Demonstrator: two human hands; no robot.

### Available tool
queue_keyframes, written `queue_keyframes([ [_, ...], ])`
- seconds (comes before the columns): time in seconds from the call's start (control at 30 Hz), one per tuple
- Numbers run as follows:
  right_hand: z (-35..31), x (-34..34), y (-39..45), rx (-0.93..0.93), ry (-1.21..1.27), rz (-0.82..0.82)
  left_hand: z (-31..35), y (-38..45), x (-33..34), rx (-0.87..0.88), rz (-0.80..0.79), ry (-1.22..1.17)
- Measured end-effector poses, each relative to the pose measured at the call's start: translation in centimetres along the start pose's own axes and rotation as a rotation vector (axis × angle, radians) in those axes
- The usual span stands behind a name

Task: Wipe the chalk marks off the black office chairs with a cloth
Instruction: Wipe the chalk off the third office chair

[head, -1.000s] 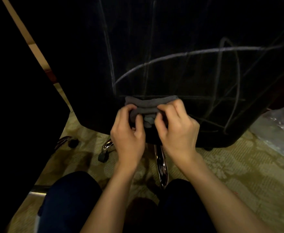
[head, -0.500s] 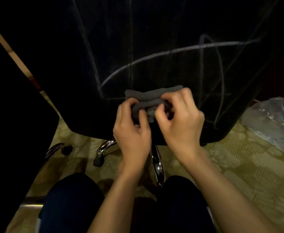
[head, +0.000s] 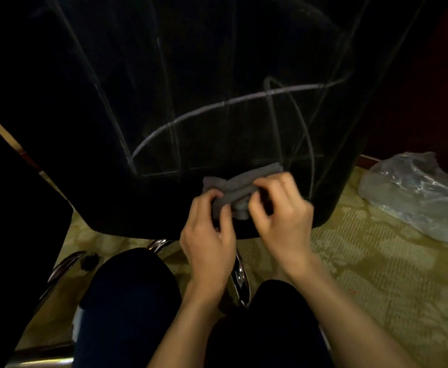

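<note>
Since half a second ago the two hands and the cloth have slid to the right and lower along the chair back, and more of the back's upper part has come into sight.

One black fabric office chair back (head: 191, 75) fills most of the view, its rounded lower edge hanging above the patterned yellow-green carpet (head: 363, 261). It carries several pale chalk marks (head: 217, 104): one bold curved line sweeping from lower left to upper right, a tall narrow loop on the right, and a number of fainter upright and level strokes, too dim to count surely. A second dark chair (head: 13, 235) stands at the left edge. One crumpled clear plastic bag (head: 416, 197) lies on the carpet at the right. Two knees in dark trousers (head: 127, 309) sit at the bottom, with a chrome chair-base leg (head: 240, 282) between them.

One grey bunched cloth (head: 241, 181) is held against the lower middle of the chair back. The left hand (head: 209, 240) grips its left end, fingers curled round it; the right hand (head: 281, 216) pinches its right end between thumb and bent fingers.
</note>
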State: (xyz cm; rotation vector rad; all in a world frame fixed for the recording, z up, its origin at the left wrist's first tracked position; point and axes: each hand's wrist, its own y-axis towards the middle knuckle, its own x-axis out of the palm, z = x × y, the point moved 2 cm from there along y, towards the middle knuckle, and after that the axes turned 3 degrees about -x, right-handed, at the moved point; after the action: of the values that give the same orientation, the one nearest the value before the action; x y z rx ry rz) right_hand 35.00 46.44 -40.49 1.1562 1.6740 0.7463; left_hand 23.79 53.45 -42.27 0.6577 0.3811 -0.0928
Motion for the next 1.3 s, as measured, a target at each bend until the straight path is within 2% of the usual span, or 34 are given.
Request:
queue_keyframes([
  [0.07, 0.6, 0.0, 0.6, -0.007, -0.004, 0.044, 0.9, 0.8, 0.6, 0.017, 0.009, -0.003],
  [0.17, 1.7, 1.1, -0.9, -0.011, -0.043, 0.037, -0.3, 0.2, 1.4, 0.098, 0.002, 0.123],
  [0.3, 2.5, 1.8, -2.1, 0.058, -0.019, 0.044, -1.6, 0.4, 1.7, 0.172, -0.005, 0.168],
  [0.43, 2.8, 2.1, -3.2, 0.077, -0.016, -0.011, -1.8, -0.5, 1.9, 0.137, -0.066, 0.159],
  [0.57, 3.3, 1.8, -5.2, 0.156, -0.007, -0.093, -1.9, -2.1, 1.9, 0.013, -0.147, 0.188],
  [0.63, 3.3, 0.9, -4.7, 0.156, -0.003, -0.073, -0.7, -2.0, 1.5, 0.004, -0.152, 0.162],
  [0.77, 3.0, -2.0, 1.0, 0.134, 0.039, 0.091, 3.9, 1.2, 1.7, 0.112, -0.006, 0.072],
  [0.83, 3.2, -2.5, 2.3, 0.12, 0.05, 0.118, 5.2, 2.3, 2.1, 0.122, 0.017, 0.096],
  [0.9, 4.1, -1.7, 0.8, 0.138, 0.055, 0.111, 4.3, 1.8, 2.7, 0.166, -0.041, 0.206],
  [1.0, 5.2, 0.5, -4.3, 0.247, 0.074, 0.073, 0.8, -0.7, 3.0, 0.332, -0.165, 0.39],
  [1.13, 5.4, 1.0, -6.0, 0.345, 0.116, 0.037, 0.5, -0.4, 3.0, 0.376, -0.233, 0.409],
  [1.3, 7.2, -2.8, -1.1, 0.451, 0.16, 0.255, 6.9, 2.3, 4.8, 0.521, -0.243, 0.323],
])
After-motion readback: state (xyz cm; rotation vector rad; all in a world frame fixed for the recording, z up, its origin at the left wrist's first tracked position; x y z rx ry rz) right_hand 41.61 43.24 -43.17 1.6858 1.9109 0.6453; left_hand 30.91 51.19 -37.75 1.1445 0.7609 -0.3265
